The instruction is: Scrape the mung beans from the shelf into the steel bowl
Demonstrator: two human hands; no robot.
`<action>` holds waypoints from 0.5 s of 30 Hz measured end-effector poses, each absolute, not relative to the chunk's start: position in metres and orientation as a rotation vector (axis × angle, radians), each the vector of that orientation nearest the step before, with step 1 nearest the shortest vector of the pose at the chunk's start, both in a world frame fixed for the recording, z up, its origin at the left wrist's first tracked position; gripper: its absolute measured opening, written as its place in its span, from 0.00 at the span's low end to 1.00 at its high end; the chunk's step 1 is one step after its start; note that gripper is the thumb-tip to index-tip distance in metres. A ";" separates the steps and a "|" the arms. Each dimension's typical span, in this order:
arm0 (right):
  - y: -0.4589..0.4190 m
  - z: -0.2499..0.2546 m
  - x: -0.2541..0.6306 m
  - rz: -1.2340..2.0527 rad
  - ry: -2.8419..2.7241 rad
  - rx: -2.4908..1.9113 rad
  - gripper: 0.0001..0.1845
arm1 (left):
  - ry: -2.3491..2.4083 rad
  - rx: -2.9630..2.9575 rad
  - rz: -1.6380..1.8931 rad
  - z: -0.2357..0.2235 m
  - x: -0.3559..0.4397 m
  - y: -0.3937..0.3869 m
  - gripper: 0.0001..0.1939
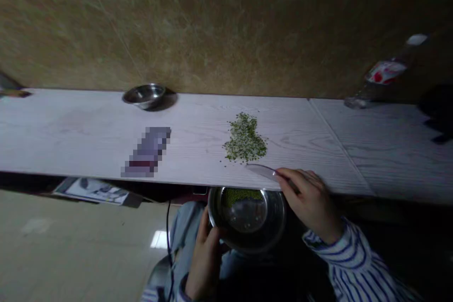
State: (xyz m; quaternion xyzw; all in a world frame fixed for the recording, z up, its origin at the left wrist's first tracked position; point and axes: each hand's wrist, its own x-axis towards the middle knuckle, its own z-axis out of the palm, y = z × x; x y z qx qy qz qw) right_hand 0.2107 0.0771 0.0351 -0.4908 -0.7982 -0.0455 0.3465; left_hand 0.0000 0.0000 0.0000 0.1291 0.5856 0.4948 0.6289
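My right hand [307, 196] is closed around the handle of a knife [261, 170], whose blade lies low over the counter's front edge, pointing left. Just beyond the blade, a patch of small green beans or grains [245, 139] is spread on the white wood-grain counter [198, 139]. Below that edge, my left hand [206, 250] grips the left rim of a steel bowl [276, 226]. More of the green grains [240, 195] lie inside this bowl, on its far side. The fingers under the bowl are partly hidden.
A smaller metal bowl [144, 96] stands at the back by the wall. A pixelated flat item [146, 152] lies left of the grains. To the right is a clear plastic bottle [384, 73]; a dark object [439, 111] sits at the far right. A cable [168, 240] hangs beside my leg.
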 end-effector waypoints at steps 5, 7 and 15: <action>0.089 0.031 0.212 -0.126 -2.040 -1.310 0.07 | 1.235 0.237 1.190 -0.005 -0.003 0.000 0.37; 0.095 0.031 0.211 -0.129 -2.043 -1.318 0.07 | 1.227 0.232 1.199 -0.006 -0.004 0.000 0.37; 0.102 0.033 0.199 -0.090 -2.115 -1.272 0.08 | 1.224 0.232 1.214 -0.010 -0.008 0.002 0.38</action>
